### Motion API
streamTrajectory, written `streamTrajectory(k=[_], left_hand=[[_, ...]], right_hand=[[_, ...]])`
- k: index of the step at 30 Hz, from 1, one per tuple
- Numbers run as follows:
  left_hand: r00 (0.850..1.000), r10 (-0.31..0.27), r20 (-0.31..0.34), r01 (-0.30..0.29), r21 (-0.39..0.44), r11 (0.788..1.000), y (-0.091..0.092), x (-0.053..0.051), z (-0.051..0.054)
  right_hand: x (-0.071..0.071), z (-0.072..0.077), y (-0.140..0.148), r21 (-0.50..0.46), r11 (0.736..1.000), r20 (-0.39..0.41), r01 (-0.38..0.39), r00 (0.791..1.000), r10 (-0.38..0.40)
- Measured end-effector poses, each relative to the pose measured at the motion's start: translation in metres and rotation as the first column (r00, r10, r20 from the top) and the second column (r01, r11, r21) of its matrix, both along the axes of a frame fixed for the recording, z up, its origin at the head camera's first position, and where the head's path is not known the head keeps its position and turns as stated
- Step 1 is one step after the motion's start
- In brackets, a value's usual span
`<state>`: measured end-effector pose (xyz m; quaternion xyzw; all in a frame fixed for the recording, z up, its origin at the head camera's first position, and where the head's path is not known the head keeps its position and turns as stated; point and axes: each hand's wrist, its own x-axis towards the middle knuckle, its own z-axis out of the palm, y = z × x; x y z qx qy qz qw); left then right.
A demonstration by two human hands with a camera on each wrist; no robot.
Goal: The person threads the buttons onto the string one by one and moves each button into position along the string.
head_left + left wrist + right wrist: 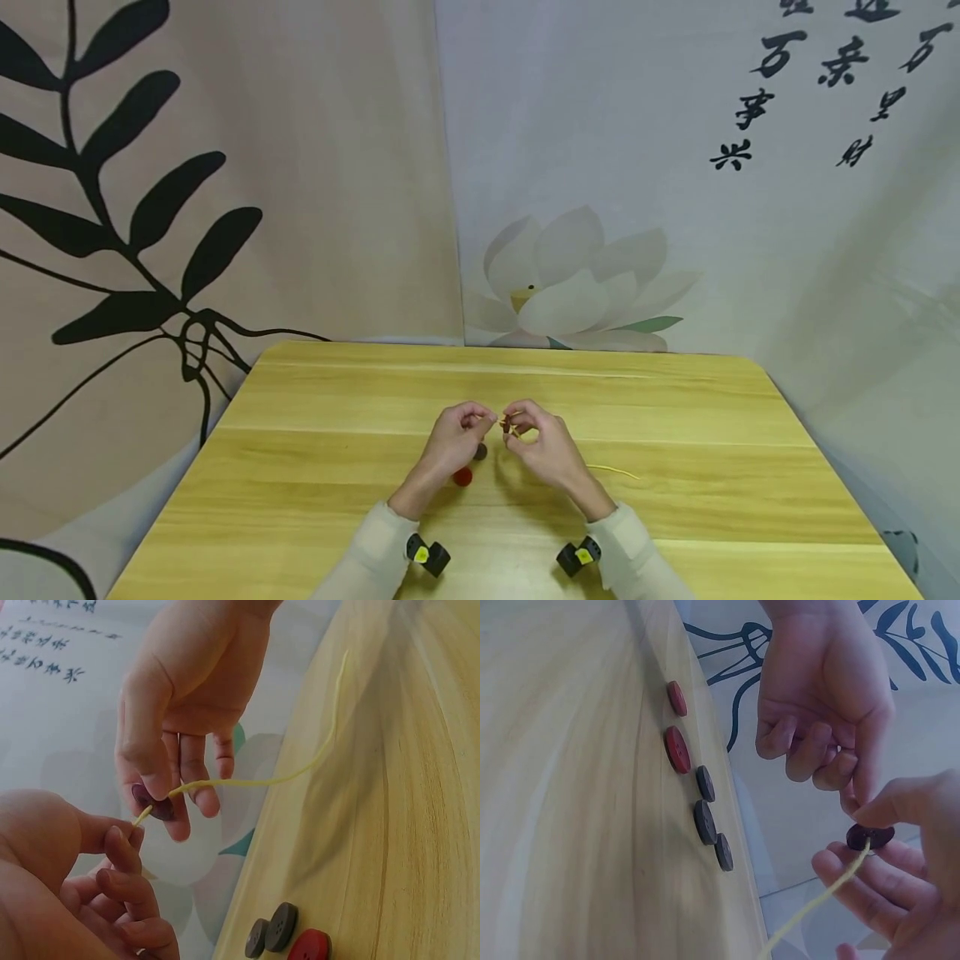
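Note:
Over the middle of the table, my left hand (452,440) and right hand (549,450) meet around a dark reddish-brown button (160,809). My right thumb and fingers pinch the button by its edge. A yellow cord (255,782) runs through it, with a short end showing on the left side. That short end is pinched between my left thumb and index finger (124,847), close to the button. On the other side, the long part of the cord (817,901) hangs loose past my right hand. The button's holes are mostly hidden.
Two red buttons (678,749) and three dark grey buttons (705,823) lie in a loose row on the wooden table (337,467), beneath and beside my left hand. A printed curtain (360,167) hangs behind the table's far edge.

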<state>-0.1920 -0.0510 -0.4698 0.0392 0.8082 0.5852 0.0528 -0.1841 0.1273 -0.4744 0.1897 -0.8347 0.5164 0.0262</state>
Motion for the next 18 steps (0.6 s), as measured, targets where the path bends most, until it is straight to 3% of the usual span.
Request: streamTrajectory(k=[18], left_hand=[[0.999,-0.033,0.015,0.032,0.035,0.999,-0.0057,0.0021,0.0044]], right_hand=[[-0.0026,-0.0038,0.0036,0.016,1.000,0.024,-0.004,1.000,0.004]])
